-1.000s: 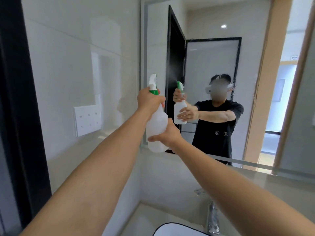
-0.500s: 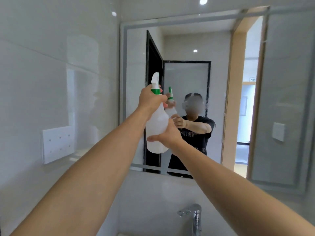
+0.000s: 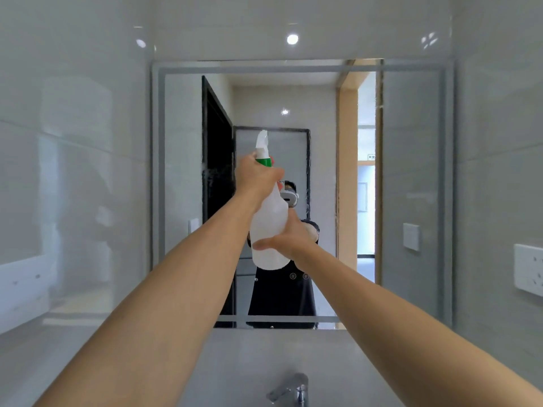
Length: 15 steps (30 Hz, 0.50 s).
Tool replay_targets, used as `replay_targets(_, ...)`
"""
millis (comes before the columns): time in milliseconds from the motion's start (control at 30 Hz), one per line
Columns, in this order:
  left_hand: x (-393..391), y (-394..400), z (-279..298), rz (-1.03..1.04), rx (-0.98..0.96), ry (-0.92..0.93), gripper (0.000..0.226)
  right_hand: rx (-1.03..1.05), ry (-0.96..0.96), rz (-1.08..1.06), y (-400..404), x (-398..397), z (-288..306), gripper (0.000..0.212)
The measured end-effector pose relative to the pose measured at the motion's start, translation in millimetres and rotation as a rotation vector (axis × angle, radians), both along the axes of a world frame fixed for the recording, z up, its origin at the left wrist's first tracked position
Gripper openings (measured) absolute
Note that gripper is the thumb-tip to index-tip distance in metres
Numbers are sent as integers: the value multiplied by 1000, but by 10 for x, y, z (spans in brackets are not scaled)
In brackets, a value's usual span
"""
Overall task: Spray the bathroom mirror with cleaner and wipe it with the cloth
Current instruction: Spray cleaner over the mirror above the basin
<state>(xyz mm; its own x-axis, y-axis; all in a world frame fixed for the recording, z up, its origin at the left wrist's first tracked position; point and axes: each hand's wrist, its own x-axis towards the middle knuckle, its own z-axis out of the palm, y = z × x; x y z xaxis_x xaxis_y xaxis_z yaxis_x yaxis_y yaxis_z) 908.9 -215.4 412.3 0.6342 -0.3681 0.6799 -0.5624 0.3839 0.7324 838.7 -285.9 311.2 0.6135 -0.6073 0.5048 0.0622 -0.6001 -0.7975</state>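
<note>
While I hold the spray bottle (image 3: 269, 230) up at arm's length, it sits dead centre in my view, upright with a slight lean, its white nozzle at the top and pointing at the mirror (image 3: 411, 171). My left hand (image 3: 256, 179) grips the neck just under the green collar, fingers curled tight round the trigger end; I cannot tell from behind whether the trigger is squeezed. My right hand (image 3: 289, 240) cups the lower body of the bottle, thumb stretched across the near side and the other fingers wrapped round the far side, out of sight. A streaky, wet-looking patch shows on the glass just left of the bottle, over the reflected dark door. Out from there, the mirror's pale frame runs round the reflection of the person in black, mostly hidden behind the bottle and my hands. Grey glossy tiles surround it on every side. A white socket plate (image 3: 529, 268) sits on the right wall, and the chrome faucet (image 3: 291, 390) pokes up at the bottom edge.
</note>
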Motion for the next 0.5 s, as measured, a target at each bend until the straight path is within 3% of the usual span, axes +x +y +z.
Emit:
replay_targets(233,-207,-190,40,-173,72,15,38,9,-7,-84,-145,-230,-7,91)
replay_targets(500,-701,-564,132,-300,64,-48,35,17,-24,-179,-472,-752,85,92)
